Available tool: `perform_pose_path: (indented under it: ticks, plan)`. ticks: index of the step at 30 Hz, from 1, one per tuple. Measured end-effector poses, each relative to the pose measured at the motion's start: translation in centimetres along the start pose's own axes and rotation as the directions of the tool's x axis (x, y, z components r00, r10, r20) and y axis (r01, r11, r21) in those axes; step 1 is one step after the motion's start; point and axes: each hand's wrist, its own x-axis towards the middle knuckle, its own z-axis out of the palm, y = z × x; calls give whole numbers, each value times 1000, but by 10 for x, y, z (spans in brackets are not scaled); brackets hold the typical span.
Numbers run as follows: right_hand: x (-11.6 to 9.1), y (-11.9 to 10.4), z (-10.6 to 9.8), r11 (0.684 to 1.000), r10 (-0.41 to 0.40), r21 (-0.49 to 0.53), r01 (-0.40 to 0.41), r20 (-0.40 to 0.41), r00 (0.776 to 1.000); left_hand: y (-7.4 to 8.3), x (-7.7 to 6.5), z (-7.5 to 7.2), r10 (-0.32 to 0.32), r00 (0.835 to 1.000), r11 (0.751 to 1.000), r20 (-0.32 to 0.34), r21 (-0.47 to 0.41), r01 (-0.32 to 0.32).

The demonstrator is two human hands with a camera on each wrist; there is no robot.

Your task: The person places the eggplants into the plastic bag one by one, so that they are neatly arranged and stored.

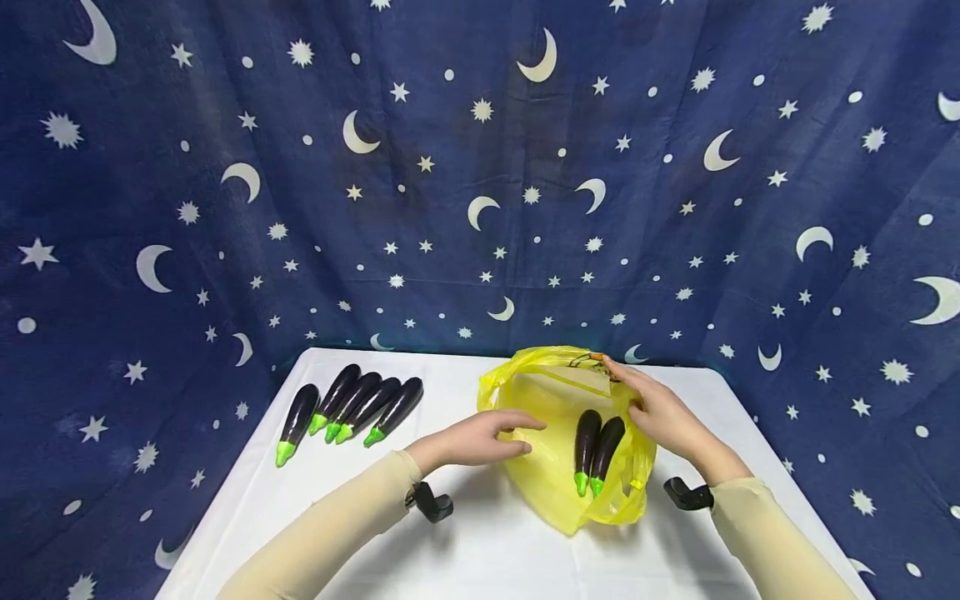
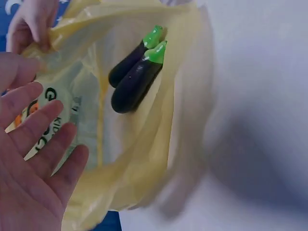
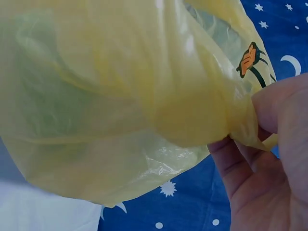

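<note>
A yellow plastic bag (image 1: 536, 479) lies with its mouth spread wide on the table, two dark purple eggplants with green caps inside it, a left one (image 1: 587, 446) and a right one (image 1: 608, 446). My right hand (image 1: 663, 412) pinches the bag's rim at the far right side; in the right wrist view the thumb and fingers of the right hand (image 3: 262, 168) hold the thin plastic. At the bag's left edge is my left hand (image 1: 476, 437), holding nothing. Its fingers (image 2: 53, 139) are spread and relaxed in the left wrist view.
Several more eggplants (image 1: 360, 404) lie in a loose row on the white tablecloth (image 1: 442, 375) at the left, one (image 1: 298, 417) a little apart. A blue curtain (image 1: 450, 208) with moons and stars hangs behind the table. Both wrists wear black cameras.
</note>
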Motion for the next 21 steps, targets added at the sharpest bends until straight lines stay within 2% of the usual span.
perform_pose_path:
  ticks: [4, 6, 10, 15, 21]
  plan:
    - [9, 2, -1, 999, 33, -1, -33, -12, 999, -3, -20, -10, -31, 999, 986, -31, -165, 25]
    - [12, 2, -1, 999, 44, -3, -45, -24, 999, -8, -31, -17, -53, 998, 976, -44, -212, 43]
    - [16, 4, 1, 997, 71, 3, -71, -36, 997, -24, -52, -30, -109, 991, 973, -82, -215, 89]
    - [18, 5, 2, 994, 113, 7, -113, 12, 994, -39, -80, -43, -164, 978, 967, -131, -216, 133]
    - [19, 5, 5, 996, 85, -14, -84, 61, 995, -53, -109, -58, -207, 961, 956, -181, -247, 160]
